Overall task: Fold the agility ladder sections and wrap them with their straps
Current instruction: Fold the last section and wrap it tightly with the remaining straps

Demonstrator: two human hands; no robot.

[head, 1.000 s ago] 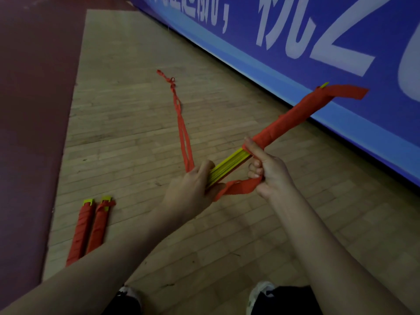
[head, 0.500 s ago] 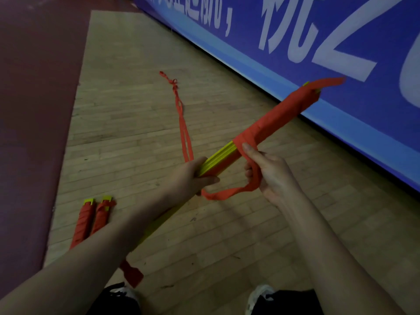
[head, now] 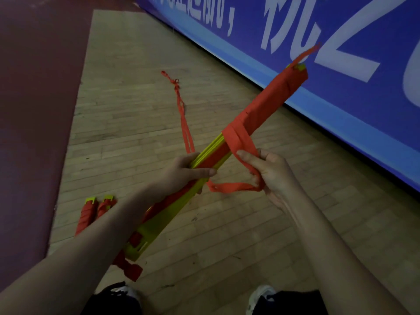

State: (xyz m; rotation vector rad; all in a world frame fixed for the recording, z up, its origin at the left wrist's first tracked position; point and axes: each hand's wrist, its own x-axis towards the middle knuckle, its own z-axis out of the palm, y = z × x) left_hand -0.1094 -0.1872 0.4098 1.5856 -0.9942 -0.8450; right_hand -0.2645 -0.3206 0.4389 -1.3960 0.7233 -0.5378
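Left hand [head: 181, 172] grips ladder bundle [head: 268, 103]; right hand [head: 272, 171] pinches strap [head: 236, 187].

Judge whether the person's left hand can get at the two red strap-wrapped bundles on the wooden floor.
Probably not yet: the left hand grips the half-wrapped stack of yellow plastic rungs. The two red strap-wrapped bundles lie uncovered nearby, so it likely could after letting go.

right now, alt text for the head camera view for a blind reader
A left hand grips a stack of yellow ladder rungs while the right hand holds an orange strap looped around it, the far half already wrapped. Two wrapped bundles lie on the wooden floor.
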